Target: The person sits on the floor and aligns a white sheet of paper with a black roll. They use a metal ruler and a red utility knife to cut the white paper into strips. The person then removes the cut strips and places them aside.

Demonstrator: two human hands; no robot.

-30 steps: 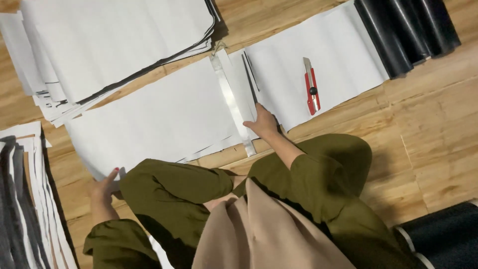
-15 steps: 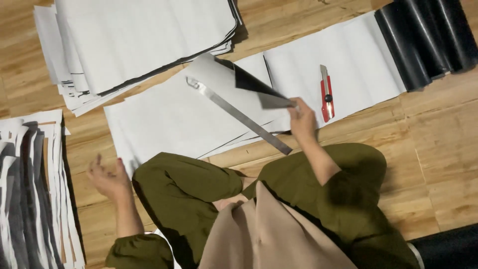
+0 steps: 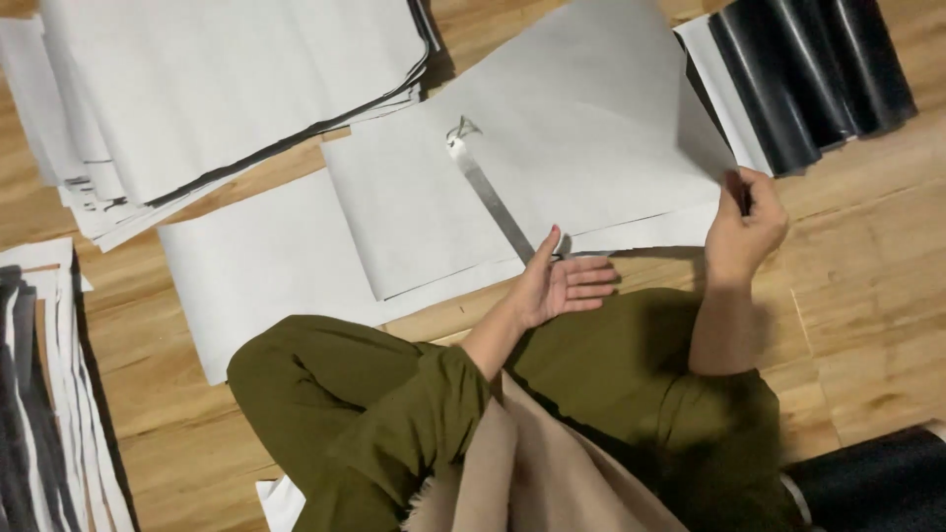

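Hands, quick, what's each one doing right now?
Left hand: open, thumb against the metal ruler.
Right hand: closed, pinching the edge of the white sheet.

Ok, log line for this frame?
left hand: on ruler | right hand: pinching sheet edge | rolls: far right | floor: wood

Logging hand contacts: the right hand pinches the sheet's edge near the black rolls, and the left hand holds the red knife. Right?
Not quite. The left hand rests open at the metal ruler, with no knife in the head view. The right hand does pinch the sheet near the black rolls.
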